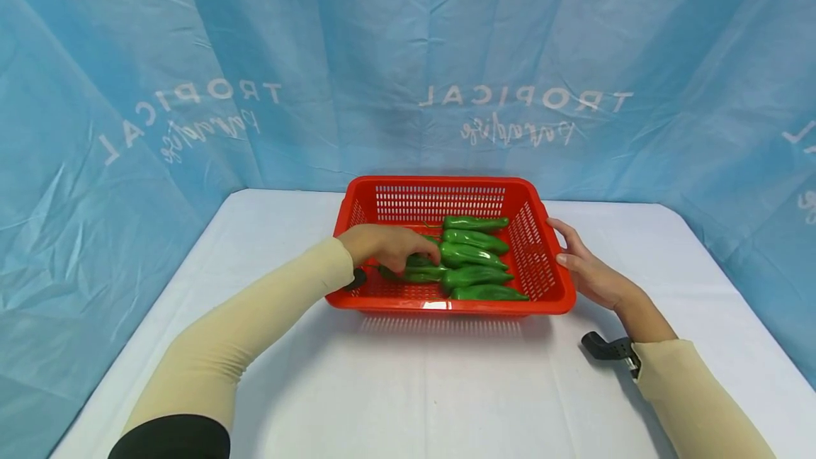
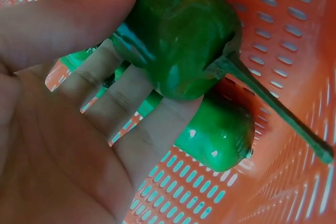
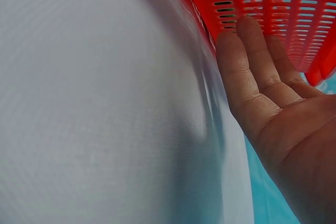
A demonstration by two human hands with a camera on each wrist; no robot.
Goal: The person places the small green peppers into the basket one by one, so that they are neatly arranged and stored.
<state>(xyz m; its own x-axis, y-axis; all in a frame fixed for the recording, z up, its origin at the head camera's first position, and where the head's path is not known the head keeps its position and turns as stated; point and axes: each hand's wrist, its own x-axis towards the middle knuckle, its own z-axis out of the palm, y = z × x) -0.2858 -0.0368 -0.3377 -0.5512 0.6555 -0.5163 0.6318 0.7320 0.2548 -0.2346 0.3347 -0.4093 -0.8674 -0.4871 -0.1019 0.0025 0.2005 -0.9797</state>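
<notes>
A red perforated plastic basket (image 1: 440,181) stands on the white table, with several long green peppers (image 1: 473,256) lying side by side in its right half. Inside it, my left hand (image 1: 397,243) reaches down among more peppers left of that row. In the left wrist view, thumb and fingers hold a dark green pepper (image 2: 176,32) by its stem end, its long stem pointing away. Another pepper (image 2: 218,132) lies below it. My right hand (image 1: 593,271) is at the basket's right side; in the right wrist view its fingers (image 3: 257,59) lie extended against the outer wall.
White cloth covers the table (image 1: 357,388). Blue printed sheeting (image 1: 408,34) hangs close behind the basket and along both sides. A black strap with a camera mount (image 1: 605,347) sits at the right wrist.
</notes>
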